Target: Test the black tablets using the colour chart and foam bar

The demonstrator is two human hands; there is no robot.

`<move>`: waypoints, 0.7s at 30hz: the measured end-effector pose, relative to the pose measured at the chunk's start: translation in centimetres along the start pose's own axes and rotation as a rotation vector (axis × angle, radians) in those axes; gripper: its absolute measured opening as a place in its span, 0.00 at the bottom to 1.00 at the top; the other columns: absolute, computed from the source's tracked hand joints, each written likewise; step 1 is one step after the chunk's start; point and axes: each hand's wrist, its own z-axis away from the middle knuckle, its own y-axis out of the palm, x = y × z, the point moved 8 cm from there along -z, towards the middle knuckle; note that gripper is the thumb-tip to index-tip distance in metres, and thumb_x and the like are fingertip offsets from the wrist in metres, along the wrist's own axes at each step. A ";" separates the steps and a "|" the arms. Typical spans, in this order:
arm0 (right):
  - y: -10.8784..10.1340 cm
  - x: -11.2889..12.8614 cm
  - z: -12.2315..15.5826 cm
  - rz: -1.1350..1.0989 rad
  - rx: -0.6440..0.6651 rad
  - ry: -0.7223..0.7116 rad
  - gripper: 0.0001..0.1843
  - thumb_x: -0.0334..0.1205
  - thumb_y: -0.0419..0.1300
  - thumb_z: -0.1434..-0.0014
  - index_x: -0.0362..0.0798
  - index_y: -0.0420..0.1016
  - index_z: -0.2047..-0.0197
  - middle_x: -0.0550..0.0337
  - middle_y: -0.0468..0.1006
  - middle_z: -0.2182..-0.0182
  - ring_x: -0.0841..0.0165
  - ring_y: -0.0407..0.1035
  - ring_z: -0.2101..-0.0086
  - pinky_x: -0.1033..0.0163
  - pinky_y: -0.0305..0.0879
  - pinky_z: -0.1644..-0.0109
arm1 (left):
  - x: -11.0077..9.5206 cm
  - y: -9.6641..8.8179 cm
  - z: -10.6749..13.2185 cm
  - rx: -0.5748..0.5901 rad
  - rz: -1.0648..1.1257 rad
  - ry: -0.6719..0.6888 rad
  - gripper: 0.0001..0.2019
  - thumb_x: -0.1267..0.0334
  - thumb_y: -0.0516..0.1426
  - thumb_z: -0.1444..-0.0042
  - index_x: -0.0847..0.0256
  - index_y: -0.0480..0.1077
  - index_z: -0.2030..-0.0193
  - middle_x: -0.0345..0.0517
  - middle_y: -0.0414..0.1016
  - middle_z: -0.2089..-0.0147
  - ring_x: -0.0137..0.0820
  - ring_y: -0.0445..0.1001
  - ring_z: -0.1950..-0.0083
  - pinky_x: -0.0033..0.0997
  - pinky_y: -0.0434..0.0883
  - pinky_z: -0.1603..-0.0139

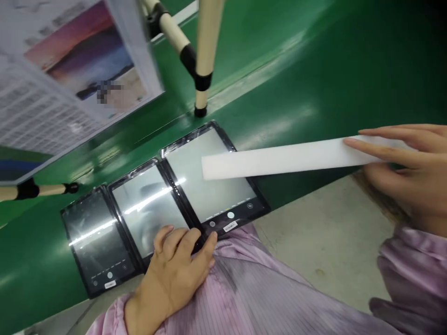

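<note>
Three dark-framed tablets lie side by side on the green belt [314,79]: a left tablet [96,239], a middle tablet [148,207] and a right tablet [209,177]. Their screens are lit with a camera view. My left hand [174,270] rests with curled fingers on the near edge of the middle tablet, thumb touching the right one's corner. My right hand [405,172] pinches the end of a long white foam strip [279,158]. The strip reaches left and its far end hangs over the right tablet's screen.
A laminated instruction sheet [70,70] hangs at the upper left. Cream tube frame posts [206,51] with black joints stand on the belt behind the tablets. Below the belt's near edge is grey floor [328,246]. My lilac sleeves and smock fill the bottom.
</note>
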 end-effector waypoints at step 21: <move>-2.0 -4.0 3.2 0.011 0.066 0.242 0.15 0.39 0.58 0.42 0.55 0.80 0.52 0.55 0.80 0.51 0.58 0.73 0.48 0.49 0.68 0.43 | 0.2 0.8 1.7 0.160 -0.090 0.112 0.27 0.60 0.54 0.32 0.50 0.59 0.27 0.52 0.63 0.51 0.42 0.64 0.49 0.48 0.57 0.39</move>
